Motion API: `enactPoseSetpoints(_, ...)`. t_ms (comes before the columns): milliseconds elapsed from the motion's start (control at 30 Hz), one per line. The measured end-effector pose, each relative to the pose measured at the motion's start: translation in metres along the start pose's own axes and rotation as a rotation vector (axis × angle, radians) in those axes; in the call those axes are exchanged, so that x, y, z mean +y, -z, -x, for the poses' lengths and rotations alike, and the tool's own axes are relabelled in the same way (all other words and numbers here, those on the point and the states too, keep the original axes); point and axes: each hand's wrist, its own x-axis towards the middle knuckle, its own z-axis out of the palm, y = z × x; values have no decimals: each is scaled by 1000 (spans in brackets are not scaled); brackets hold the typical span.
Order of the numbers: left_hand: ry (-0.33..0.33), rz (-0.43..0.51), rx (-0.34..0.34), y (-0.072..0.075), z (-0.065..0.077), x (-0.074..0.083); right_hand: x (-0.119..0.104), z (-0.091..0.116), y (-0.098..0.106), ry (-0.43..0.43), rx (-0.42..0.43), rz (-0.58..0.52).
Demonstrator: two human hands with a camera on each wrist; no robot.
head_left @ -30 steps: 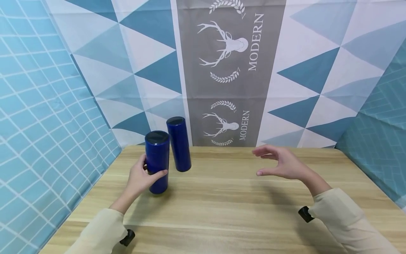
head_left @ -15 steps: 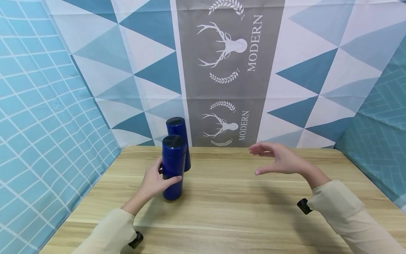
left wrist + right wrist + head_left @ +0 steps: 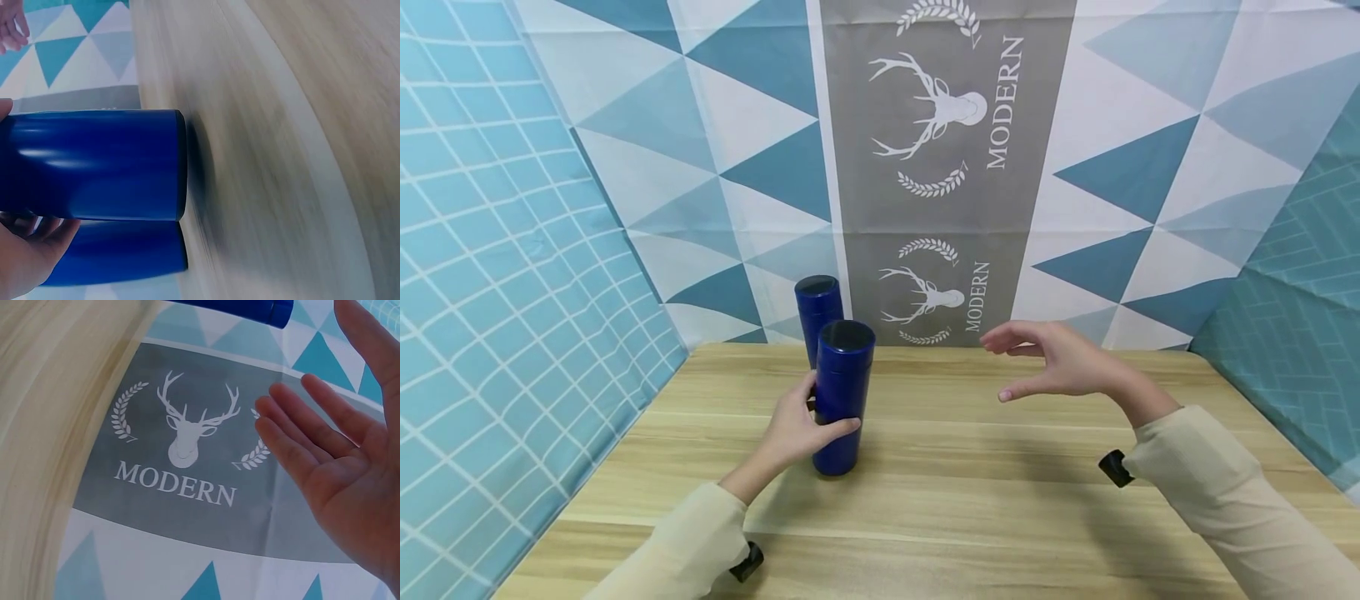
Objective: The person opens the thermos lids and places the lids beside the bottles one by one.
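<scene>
My left hand [image 3: 803, 429] grips a dark blue thermos bottle [image 3: 844, 383] with a black top, thumb on its near side and fingers round behind. The bottle stands nearly upright, leaning a little to the right; in the left wrist view a shadow lies beside its base [image 3: 181, 165], which looks just off the table. A second blue bottle [image 3: 817, 312] stands behind it, partly hidden by the held one. My right hand [image 3: 1063, 362] hovers over the table's right side, its fingers loosely bent and apart from the thumb, holding nothing.
The wooden table [image 3: 955, 517] has its back edge against a patterned curtain [image 3: 951, 208] with triangles and deer heads. A blue checked sheet [image 3: 497, 275] hangs along the left side, a teal one [image 3: 1285, 358] along the right.
My left hand has carried the bottle to the right, from left of the second bottle to in front of it. The right hand has risen slightly and shifted left. The second bottle stayed put.
</scene>
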Motion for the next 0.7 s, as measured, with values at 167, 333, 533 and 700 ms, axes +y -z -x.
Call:
enactPoseSetpoints(167, -7, 29, -6, -8, 0, 4, -5, -3, 3, -5, -19, 10)
enactPoseSetpoints(333, -6, 89, -18, -17, 0, 4, -9, -6, 5, 9, -48, 17)
enactPoseSetpoints(533, -2, 130, -40, -25, -1, 8, -14, -9, 8, 12, -53, 35)
enactPoseSetpoints(700, -14, 128, -49, -31, -3, 16, -20, -12, 12, 8, -63, 53)
